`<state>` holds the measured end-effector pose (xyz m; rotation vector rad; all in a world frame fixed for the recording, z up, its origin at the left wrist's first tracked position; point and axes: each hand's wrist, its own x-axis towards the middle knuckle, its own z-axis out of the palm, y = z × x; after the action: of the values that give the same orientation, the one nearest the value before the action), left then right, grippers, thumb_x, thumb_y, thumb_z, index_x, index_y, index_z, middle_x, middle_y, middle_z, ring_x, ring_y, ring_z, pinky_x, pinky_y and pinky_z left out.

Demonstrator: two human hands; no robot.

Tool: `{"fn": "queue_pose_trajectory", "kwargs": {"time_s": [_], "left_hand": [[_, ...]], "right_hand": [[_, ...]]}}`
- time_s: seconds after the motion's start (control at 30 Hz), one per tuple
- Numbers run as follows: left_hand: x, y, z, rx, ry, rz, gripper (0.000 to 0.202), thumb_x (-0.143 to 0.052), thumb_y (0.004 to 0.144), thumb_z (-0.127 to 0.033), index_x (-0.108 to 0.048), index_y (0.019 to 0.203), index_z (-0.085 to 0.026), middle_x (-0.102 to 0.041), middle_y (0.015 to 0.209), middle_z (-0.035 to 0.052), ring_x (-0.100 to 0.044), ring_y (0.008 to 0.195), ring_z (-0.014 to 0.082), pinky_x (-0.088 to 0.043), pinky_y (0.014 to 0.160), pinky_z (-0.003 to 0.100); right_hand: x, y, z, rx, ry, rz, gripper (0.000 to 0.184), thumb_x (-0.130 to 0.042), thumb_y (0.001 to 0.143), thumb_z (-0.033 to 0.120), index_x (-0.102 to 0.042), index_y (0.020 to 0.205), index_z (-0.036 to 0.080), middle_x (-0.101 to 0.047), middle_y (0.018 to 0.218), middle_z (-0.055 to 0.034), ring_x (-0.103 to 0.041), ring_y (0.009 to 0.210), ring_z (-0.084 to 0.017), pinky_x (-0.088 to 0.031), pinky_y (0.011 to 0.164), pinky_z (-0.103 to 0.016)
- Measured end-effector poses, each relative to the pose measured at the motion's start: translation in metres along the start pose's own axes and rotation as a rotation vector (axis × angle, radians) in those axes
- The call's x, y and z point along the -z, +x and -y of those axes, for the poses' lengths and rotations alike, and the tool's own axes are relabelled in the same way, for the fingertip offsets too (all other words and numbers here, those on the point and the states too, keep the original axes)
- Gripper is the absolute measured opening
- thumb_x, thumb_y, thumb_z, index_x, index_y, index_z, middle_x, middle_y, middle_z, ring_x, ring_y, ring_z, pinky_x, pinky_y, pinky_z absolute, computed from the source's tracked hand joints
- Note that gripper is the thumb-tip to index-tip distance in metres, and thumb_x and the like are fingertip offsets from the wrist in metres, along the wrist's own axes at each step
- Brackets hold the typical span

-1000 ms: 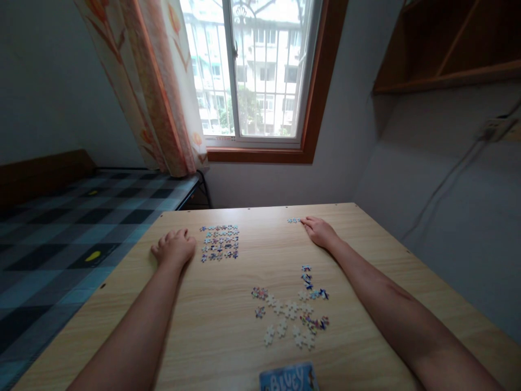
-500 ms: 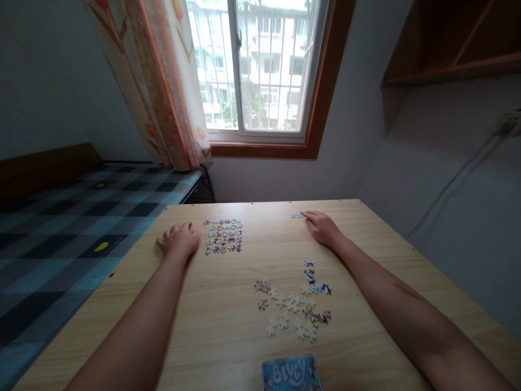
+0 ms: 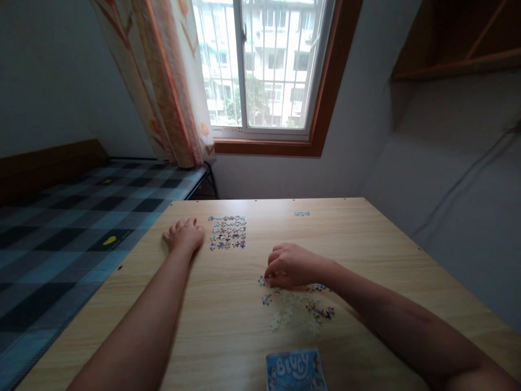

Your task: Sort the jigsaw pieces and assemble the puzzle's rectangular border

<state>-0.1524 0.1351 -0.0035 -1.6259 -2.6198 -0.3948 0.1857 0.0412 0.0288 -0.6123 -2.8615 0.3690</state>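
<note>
My left hand point(image 3: 185, 234) rests palm down on the table, fingers loosely spread and holding nothing. Just right of it, small jigsaw pieces are laid out in a block of rows point(image 3: 228, 232). My right hand point(image 3: 291, 266) is over the loose pile, its thumb and forefinger pinched at a colourful jigsaw piece point(image 3: 264, 281). Below that hand lie pale face-down pieces point(image 3: 288, 312), a single patterned piece point(image 3: 266, 299) and a dark multicoloured cluster point(image 3: 320, 311). Part of the pile is hidden under my right hand and wrist.
A short strip of light-blue pieces point(image 3: 302, 213) lies near the far table edge. The blue Bluey box point(image 3: 296, 370) sits at the near edge of the wooden table point(image 3: 220, 326). To the left stands a bed with a checked cover point(image 3: 138, 184); a window is ahead.
My right hand has left the light-blue strip at the far edge and come nearer and leftward to the loose pieces. My left hand stays in place; the view has shifted slightly.
</note>
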Motion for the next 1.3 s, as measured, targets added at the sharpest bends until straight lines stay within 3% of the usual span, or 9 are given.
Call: {"fn": "queue_pose_trajectory", "kwargs": {"time_s": [0.2, 0.33, 0.47, 0.6, 0.67, 0.83, 1.0, 1.17, 1.3], "left_hand": [[0.001, 0.000, 0.000, -0.004, -0.003, 0.009, 0.058, -0.038, 0.089, -0.041, -0.056, 0.142, -0.025, -0.049, 0.150, 0.0154, -0.041, 0.136, 0.0360, -0.029, 0.111, 0.055], [0.003, -0.002, -0.001, -0.007, 0.003, 0.010, 0.059, -0.037, 0.090, -0.042, -0.055, 0.143, -0.024, -0.048, 0.150, 0.0153, -0.041, 0.137, 0.0363, -0.029, 0.111, 0.056], [0.004, -0.002, -0.001, -0.020, 0.000, 0.010, 0.059, -0.036, 0.091, -0.041, -0.055, 0.143, -0.023, -0.047, 0.152, 0.0156, -0.040, 0.137, 0.0369, -0.030, 0.111, 0.057], [0.003, 0.000, 0.000, -0.026, 0.007, -0.008, 0.059, -0.037, 0.090, -0.040, -0.057, 0.142, -0.022, -0.050, 0.149, 0.0164, -0.043, 0.135, 0.0373, -0.031, 0.110, 0.057], [0.003, 0.000, 0.001, -0.023, 0.010, -0.014, 0.058, -0.037, 0.090, -0.040, -0.057, 0.142, -0.022, -0.051, 0.148, 0.0164, -0.044, 0.134, 0.0375, -0.033, 0.108, 0.056], [0.002, 0.001, 0.002, -0.024, 0.016, -0.027, 0.057, -0.038, 0.089, -0.040, -0.059, 0.140, -0.023, -0.051, 0.148, 0.0152, -0.045, 0.133, 0.0369, -0.035, 0.107, 0.055], [0.002, 0.002, 0.002, -0.021, 0.011, -0.014, 0.058, -0.038, 0.089, -0.040, -0.058, 0.141, -0.024, -0.051, 0.149, 0.0155, -0.044, 0.135, 0.0372, -0.033, 0.109, 0.057], [0.001, 0.003, 0.002, -0.023, -0.004, -0.018, 0.059, -0.040, 0.088, -0.041, -0.058, 0.141, -0.023, -0.051, 0.149, 0.0162, -0.043, 0.136, 0.0383, -0.033, 0.109, 0.059], [0.001, 0.004, 0.002, -0.020, 0.000, -0.014, 0.059, -0.040, 0.088, -0.041, -0.059, 0.141, -0.023, -0.051, 0.149, 0.0162, -0.043, 0.135, 0.0386, -0.034, 0.108, 0.058]], "right_hand": [[-0.007, 0.000, -0.003, -0.114, 0.047, -0.001, 0.008, -0.072, 0.087, 0.029, -0.079, 0.089, 0.024, -0.074, 0.084, -0.0012, -0.061, 0.079, -0.014, -0.042, 0.073, -0.027], [0.000, -0.002, -0.015, -0.184, 0.253, -0.027, 0.009, -0.076, 0.083, 0.030, -0.078, 0.082, 0.021, -0.072, 0.080, -0.0008, -0.060, 0.075, -0.013, -0.043, 0.070, -0.024], [0.024, -0.018, -0.058, -0.329, 0.388, -0.200, 0.025, -0.075, 0.083, 0.044, -0.079, 0.083, 0.019, -0.072, 0.075, -0.0012, -0.060, 0.071, -0.013, -0.042, 0.066, -0.024], [0.038, -0.053, -0.123, -0.685, 0.236, -0.461, 0.031, -0.071, 0.083, 0.048, -0.080, 0.083, 0.018, -0.074, 0.075, -0.0039, -0.062, 0.069, -0.016, -0.041, 0.062, -0.025], [0.032, -0.074, -0.150, -0.928, 0.122, -0.575, 0.029, -0.069, 0.083, 0.047, -0.080, 0.084, 0.019, -0.076, 0.079, -0.0041, -0.065, 0.071, -0.017, -0.043, 0.064, -0.025], [0.006, -0.105, -0.179, -1.141, -0.028, -0.633, 0.025, -0.068, 0.081, 0.044, -0.077, 0.077, 0.021, -0.076, 0.078, -0.0066, -0.067, 0.073, -0.021, -0.043, 0.064, -0.027], [-0.001, -0.105, -0.183, -1.165, -0.172, -0.659, 0.027, -0.060, 0.087, 0.041, -0.076, 0.085, 0.020, -0.075, 0.087, -0.0093, -0.065, 0.084, -0.024, -0.045, 0.072, -0.031], [0.004, -0.109, -0.184, -1.006, -0.206, -0.585, 0.026, -0.055, 0.084, 0.019, -0.078, 0.095, 0.022, -0.075, 0.099, -0.0054, -0.065, 0.096, -0.020, -0.047, 0.089, -0.029], [0.003, -0.112, -0.183, -0.933, -0.234, -0.507, 0.026, -0.056, 0.087, 0.022, -0.081, 0.092, 0.025, -0.075, 0.109, -0.0039, -0.062, 0.109, -0.022, -0.043, 0.102, -0.032]]}}
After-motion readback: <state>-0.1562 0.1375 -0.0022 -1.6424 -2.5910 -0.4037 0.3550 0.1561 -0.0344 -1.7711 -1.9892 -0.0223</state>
